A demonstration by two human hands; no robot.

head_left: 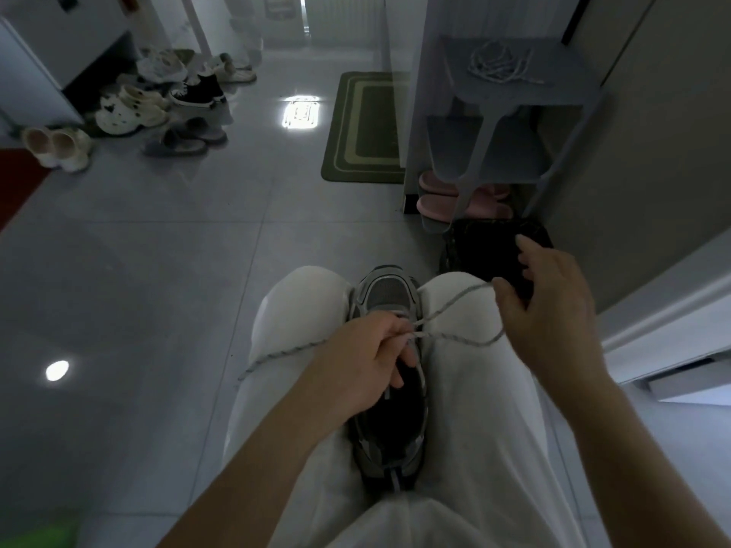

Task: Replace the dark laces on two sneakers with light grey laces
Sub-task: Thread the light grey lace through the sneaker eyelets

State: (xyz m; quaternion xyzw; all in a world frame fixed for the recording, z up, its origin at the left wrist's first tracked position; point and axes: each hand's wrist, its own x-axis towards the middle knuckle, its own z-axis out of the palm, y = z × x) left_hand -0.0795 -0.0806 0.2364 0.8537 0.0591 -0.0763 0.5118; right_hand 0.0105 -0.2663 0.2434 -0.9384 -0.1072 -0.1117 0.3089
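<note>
Between the person's thighs, one sneaker [389,298] is lying toe away, wedged in the lap. One light grey lace [455,302] is crossing over its lowest eyelets. The left hand [356,357] is pinching the lace at the crossing with curled fingers [395,369]. The right hand [550,302] is gripping the other run out past the right knee. The lace is looking light, limp and slightly rough, so it is probably best taken near its stiff tip for threading. One more pale lace bundle [500,65] is lying on the top shelf of the rack [561,96]. I cannot tell where the second sneaker is.
</note>
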